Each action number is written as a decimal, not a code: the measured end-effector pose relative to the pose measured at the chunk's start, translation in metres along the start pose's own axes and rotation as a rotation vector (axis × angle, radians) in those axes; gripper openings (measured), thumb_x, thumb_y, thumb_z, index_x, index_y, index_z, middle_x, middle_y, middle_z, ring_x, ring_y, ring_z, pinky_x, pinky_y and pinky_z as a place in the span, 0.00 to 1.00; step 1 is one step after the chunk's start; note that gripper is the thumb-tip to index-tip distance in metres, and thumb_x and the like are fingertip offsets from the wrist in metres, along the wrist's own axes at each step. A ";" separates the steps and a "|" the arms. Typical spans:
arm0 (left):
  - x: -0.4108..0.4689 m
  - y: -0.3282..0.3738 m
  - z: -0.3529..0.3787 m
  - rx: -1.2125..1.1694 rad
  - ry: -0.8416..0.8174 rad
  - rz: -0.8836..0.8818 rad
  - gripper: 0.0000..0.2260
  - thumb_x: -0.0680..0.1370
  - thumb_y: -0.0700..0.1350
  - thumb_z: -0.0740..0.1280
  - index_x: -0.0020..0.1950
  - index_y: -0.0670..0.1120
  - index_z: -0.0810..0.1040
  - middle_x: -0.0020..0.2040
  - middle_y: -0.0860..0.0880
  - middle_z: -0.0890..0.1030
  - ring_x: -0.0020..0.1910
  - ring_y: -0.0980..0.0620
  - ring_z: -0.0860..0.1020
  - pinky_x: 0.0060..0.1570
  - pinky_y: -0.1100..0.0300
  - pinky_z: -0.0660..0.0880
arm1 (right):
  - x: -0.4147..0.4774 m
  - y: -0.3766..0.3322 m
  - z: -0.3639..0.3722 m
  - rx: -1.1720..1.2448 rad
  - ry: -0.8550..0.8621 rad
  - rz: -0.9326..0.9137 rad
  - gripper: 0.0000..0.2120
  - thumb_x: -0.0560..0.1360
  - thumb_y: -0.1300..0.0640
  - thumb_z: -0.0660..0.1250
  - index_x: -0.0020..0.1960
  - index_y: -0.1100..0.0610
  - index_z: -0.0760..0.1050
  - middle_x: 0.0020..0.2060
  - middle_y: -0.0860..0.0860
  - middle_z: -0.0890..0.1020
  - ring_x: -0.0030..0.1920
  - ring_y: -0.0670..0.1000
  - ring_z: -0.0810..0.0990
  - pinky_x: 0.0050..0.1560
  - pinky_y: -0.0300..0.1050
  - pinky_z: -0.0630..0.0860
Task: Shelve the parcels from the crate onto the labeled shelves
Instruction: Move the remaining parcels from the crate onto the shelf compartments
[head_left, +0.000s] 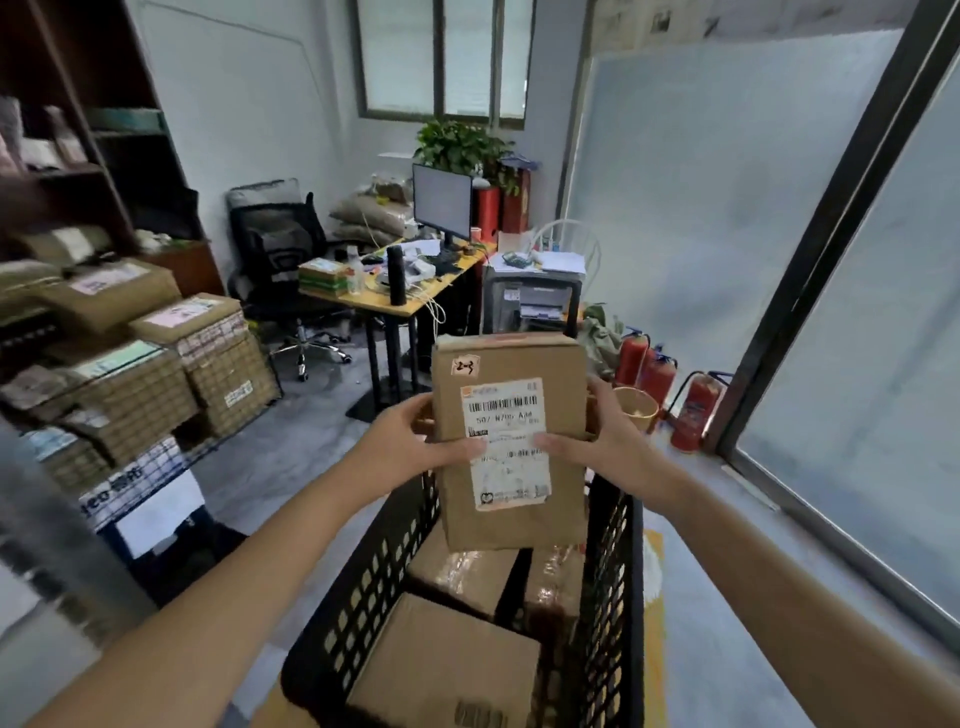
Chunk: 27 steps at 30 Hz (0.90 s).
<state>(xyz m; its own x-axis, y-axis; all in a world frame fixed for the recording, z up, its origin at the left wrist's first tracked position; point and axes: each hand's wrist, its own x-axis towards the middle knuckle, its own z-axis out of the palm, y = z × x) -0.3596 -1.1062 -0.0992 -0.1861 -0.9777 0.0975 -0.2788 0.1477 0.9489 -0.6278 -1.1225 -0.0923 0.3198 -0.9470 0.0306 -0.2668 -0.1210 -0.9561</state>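
I hold a brown cardboard parcel (511, 415) upright above the black perforated crate (358, 587). It carries a white barcode label and a small handwritten tag reading 2-3. My left hand (415, 441) grips its left edge, thumb across the label. My right hand (597, 441) grips the right edge, thumb on the front. Several more brown parcels (447, 660) lie inside the crate below. At the far left stands a dark wooden shelf unit (78, 145) with bagged items on it.
Stacked cartons (208, 353) fill a low wire rack at left. Ahead are an office chair (280, 260), a cluttered yellow desk (410, 296) with a monitor, and a printer (530, 301). Three red fire extinguishers (660, 384) stand by the frosted glass partition at right.
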 end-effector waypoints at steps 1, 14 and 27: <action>-0.008 0.001 0.001 -0.047 0.066 -0.017 0.30 0.55 0.64 0.80 0.55 0.62 0.79 0.53 0.61 0.83 0.52 0.60 0.81 0.49 0.61 0.79 | 0.000 0.007 0.006 0.010 -0.039 0.015 0.49 0.61 0.42 0.81 0.75 0.47 0.59 0.60 0.45 0.80 0.57 0.44 0.82 0.52 0.43 0.82; -0.236 0.006 -0.089 -0.040 0.822 -0.073 0.21 0.63 0.64 0.74 0.54 0.61 0.78 0.51 0.64 0.83 0.49 0.64 0.81 0.44 0.70 0.78 | -0.010 -0.044 0.196 0.232 -0.632 -0.080 0.35 0.64 0.46 0.80 0.68 0.42 0.72 0.63 0.44 0.81 0.63 0.49 0.80 0.64 0.56 0.76; -0.693 0.035 -0.153 0.044 1.449 -0.134 0.16 0.72 0.55 0.69 0.55 0.48 0.80 0.49 0.51 0.85 0.50 0.51 0.83 0.45 0.60 0.80 | -0.244 -0.154 0.547 0.157 -1.250 -0.264 0.43 0.59 0.42 0.83 0.69 0.45 0.70 0.61 0.42 0.82 0.59 0.44 0.82 0.55 0.42 0.80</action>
<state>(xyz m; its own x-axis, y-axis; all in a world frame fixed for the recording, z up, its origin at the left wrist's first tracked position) -0.0963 -0.4467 -0.0881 0.9302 -0.2709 0.2475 -0.2506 0.0237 0.9678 -0.1679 -0.7104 -0.1118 0.9994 0.0309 0.0124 0.0167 -0.1437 -0.9895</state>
